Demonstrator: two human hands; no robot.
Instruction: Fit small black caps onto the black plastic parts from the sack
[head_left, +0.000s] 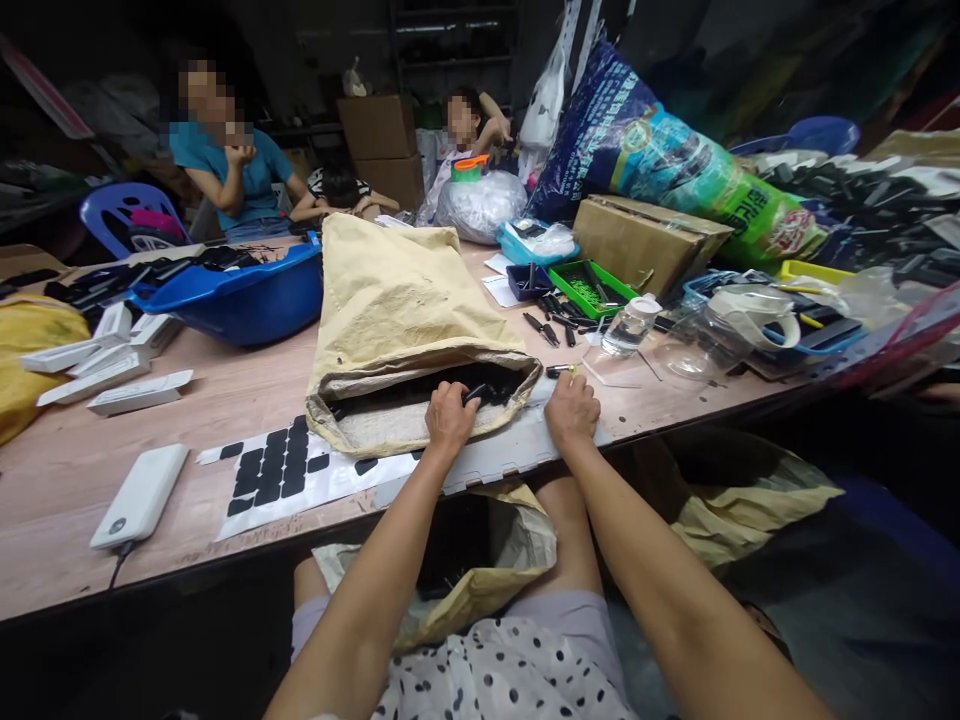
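A cream cloth sack lies on the table with its mouth towards me and dark pieces inside. At that mouth, my left hand is closed on a small black part. My right hand rests just right of the sack, above a grey flat board, its fingers curled closed. A small black and yellow-green piece shows at its fingertips; whether the hand grips it is hidden. Below the table edge, a second open sack sits on my lap with dark contents.
Left are a sheet of black stickers, a white power bank, white boxes and a blue basin. Right are a green tray, loose black parts, a clear jar and a cardboard box. People sit opposite.
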